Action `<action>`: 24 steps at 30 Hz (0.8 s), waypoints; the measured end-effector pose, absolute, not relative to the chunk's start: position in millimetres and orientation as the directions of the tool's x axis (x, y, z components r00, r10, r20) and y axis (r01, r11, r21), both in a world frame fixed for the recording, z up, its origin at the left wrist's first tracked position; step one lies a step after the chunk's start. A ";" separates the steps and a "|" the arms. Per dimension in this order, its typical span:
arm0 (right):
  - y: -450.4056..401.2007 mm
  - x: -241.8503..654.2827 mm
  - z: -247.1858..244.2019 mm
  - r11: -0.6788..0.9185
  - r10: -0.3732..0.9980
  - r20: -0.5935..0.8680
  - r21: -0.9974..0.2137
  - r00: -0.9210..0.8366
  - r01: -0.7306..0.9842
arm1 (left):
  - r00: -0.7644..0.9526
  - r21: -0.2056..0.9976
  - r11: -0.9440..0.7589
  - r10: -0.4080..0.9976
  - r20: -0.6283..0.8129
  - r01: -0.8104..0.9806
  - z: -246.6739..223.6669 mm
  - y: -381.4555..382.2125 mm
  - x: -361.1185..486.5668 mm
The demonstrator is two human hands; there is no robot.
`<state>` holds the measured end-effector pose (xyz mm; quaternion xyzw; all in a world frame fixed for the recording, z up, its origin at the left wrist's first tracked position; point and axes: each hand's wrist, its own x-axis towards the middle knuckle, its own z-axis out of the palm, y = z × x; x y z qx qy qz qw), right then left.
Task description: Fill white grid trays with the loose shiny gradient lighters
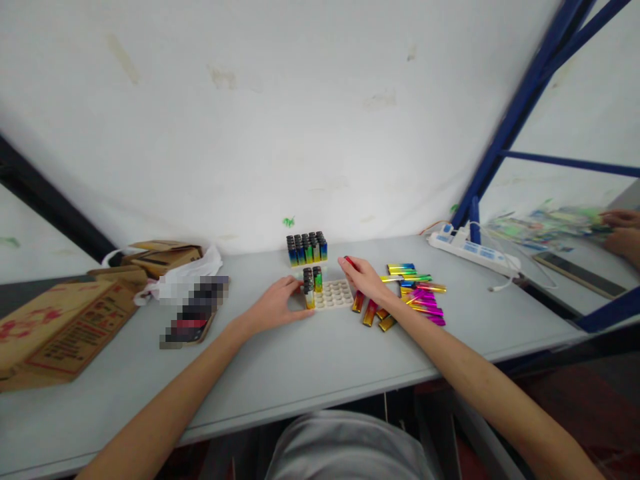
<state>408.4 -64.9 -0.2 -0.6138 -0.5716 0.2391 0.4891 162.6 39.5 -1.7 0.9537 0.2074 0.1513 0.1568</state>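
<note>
A white tray with round holes [336,295] lies on the table in front of me. Several lighters [309,288] with black tops stand upright along its left side. My left hand [280,303] holds the tray's left end, thumb at the front and fingers behind. Just above the tray's right back corner, my right hand [364,277] pinches a small red lighter [352,263], mostly hidden by the fingers. Near that wrist lies a loose pile of shiny lighters [423,290] in gold, red, magenta, green and blue. Behind the tray, a second block of lighters [307,249] stands upright in rows.
Cardboard boxes [75,327], a white plastic bag [193,270] and a blurred-out phone [195,313] are on the left. A power strip [473,253] with cables lies at the back right by a blue frame [505,127]. Beyond it are another person's hands [625,233] and a phone [580,273].
</note>
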 end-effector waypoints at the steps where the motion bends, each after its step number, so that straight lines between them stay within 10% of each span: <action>1: -64.8 407.5 -0.7 0.130 0.927 0.286 -0.854 0.244 0.503 | 0.868 0.363 -0.864 0.443 0.223 0.348 -1.7 39.5 162.7; 24: -67.9 398.8 -1.5 0.094 0.926 0.307 -0.750 0.219 0.654 | 0.860 0.360 -0.863 0.452 0.237 0.354 -4.2 39.3 162.4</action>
